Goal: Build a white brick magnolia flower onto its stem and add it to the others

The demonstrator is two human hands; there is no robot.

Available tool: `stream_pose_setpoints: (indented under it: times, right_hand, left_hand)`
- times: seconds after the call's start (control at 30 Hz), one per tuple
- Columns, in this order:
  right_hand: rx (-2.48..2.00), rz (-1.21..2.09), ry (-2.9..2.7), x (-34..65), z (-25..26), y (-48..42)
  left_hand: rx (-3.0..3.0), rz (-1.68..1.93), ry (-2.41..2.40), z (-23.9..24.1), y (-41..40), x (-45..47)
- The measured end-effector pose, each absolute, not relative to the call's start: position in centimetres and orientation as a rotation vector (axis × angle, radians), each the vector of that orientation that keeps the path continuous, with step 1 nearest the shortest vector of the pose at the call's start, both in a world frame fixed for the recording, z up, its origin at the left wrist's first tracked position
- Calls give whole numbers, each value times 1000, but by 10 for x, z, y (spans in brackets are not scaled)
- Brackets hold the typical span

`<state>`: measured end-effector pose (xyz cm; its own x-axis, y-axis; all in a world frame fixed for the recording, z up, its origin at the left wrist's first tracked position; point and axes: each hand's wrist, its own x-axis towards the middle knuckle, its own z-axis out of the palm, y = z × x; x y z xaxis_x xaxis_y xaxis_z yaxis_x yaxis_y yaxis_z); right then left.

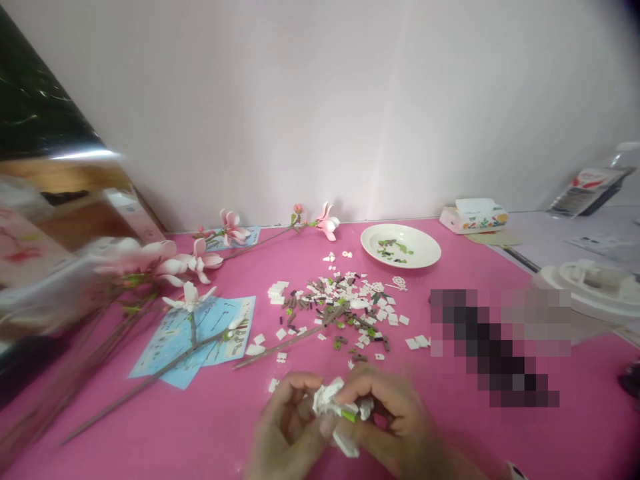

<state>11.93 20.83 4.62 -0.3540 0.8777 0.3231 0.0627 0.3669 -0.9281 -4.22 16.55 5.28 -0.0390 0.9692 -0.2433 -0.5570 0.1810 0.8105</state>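
Note:
Near the front edge of the view, my left hand (289, 430) pinches one side of a white toy-brick flower (329, 395). My right hand (395, 423) grips its other side, fingers bent around the white petals. A bright green piece (349, 416) shows between the right fingers, and one white petal hangs down below them. Fingers partly hide the flower's centre. Just beyond my hands lies a spread of loose white, brown, black and green bricks (345, 300), with a brown brick stem (285, 347) resting at its near side.
Blue instruction sheets (175, 343) lie left, under a finished magnolia branch (143, 385). Pink brick blossoms (160, 257) crowd the far left. A white plate (430, 253) holds several green and dark pieces. A tissue box (475, 217) stands by the wall; a pixelated dark patch covers part of the right.

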Motion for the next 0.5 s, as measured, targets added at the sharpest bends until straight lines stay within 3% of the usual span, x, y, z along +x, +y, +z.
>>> stream_pose_setpoints:
  times: [0.27,0.5]
  right_hand:
    - [-864,1108,-1725,121,45,209]
    - [-1018,1432,-1631,119,58,205]
  left_hand:
    - [614,1228,1034,52,165,-48]
    - [499,1176,949,34,167,-48]
